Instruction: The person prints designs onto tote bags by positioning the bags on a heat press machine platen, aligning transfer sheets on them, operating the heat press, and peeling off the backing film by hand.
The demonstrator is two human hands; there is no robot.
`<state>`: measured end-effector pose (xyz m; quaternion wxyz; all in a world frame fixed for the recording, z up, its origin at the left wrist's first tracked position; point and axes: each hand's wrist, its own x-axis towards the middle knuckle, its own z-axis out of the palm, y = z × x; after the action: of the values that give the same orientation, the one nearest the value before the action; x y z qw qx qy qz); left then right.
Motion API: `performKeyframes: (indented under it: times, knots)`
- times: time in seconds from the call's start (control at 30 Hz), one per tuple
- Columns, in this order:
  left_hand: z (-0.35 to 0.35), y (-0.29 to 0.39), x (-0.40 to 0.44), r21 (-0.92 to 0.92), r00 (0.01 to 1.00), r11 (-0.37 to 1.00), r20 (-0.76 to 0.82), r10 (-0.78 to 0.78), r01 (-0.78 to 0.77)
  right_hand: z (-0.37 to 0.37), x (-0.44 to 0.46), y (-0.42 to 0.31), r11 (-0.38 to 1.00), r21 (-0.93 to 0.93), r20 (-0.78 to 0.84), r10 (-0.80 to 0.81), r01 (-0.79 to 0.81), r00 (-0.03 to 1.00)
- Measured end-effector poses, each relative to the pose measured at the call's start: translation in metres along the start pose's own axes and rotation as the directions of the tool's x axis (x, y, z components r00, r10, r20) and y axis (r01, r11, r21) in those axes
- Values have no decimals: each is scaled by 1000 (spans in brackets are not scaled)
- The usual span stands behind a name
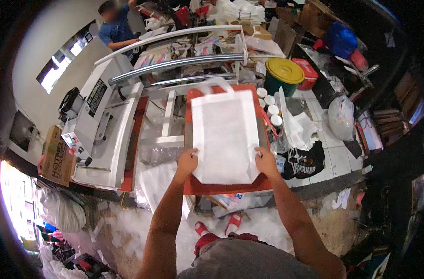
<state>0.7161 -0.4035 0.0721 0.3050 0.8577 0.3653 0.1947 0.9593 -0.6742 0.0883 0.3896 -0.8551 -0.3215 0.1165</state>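
A white fabric bag (226, 135) with a looped handle at its far end lies over a red-edged board (207, 188). My left hand (188, 162) pinches the bag's left edge near its lower part. On the opposite edge, my right hand (266, 161) is closed on the bag at about the same height. The bag looks flat and spread between both hands. Part of the board is hidden beneath it.
Left of the board stands a white machine (88, 121) with metal rails. To the right are a green bucket with a yellow lid (285, 70), white-lidded jars (273, 110) and a black bag (305, 160). A person in blue (119, 30) stands at the back left.
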Motion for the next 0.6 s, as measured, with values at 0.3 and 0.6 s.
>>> performKeyframes:
  times: [0.3,0.6]
  knots:
    - [-10,27,-77,-96,978,978,-75,-193,186,2,-55,-1,998,20,-141,60,-58,988]
    - [2,19,-99,-101,984,985,-100,-147,137,18,-57,22,997,48,-284,-37,53,958]
